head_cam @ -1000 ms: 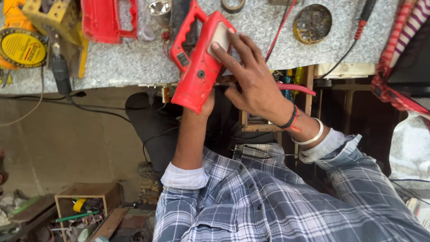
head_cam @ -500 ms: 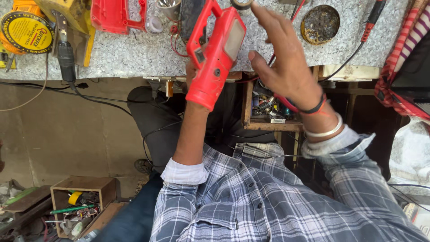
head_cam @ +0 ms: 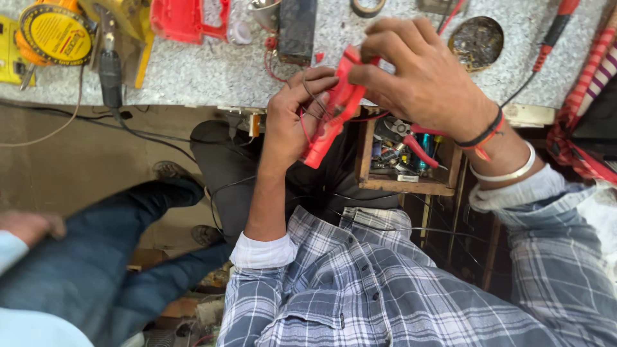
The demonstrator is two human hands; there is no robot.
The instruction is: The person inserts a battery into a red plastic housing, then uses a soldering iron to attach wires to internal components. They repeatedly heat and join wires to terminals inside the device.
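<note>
A red plastic tool housing (head_cam: 331, 115) is held edge-on in front of me, with thin red and black wires trailing from it. My left hand (head_cam: 292, 115) wraps around its lower half from the left. My right hand (head_cam: 418, 71) grips its upper end from the right, fingers curled over the top. Both sleeves are plaid; the right wrist wears a dark band and a white bangle.
A speckled grey workbench (head_cam: 193, 71) holds a yellow and orange power tool (head_cam: 61, 35), another red housing (head_cam: 183, 19), a black block (head_cam: 297, 26) and a round dark tin (head_cam: 475, 42). An open wooden drawer (head_cam: 405, 160) holds pliers. Another person's leg (head_cam: 116, 244) and hand (head_cam: 29, 225) are at left.
The red housing has turned from flat-facing to edge-on and dropped lower. My right hand closed onto its top end. Another person's leg and hand have come into view at left.
</note>
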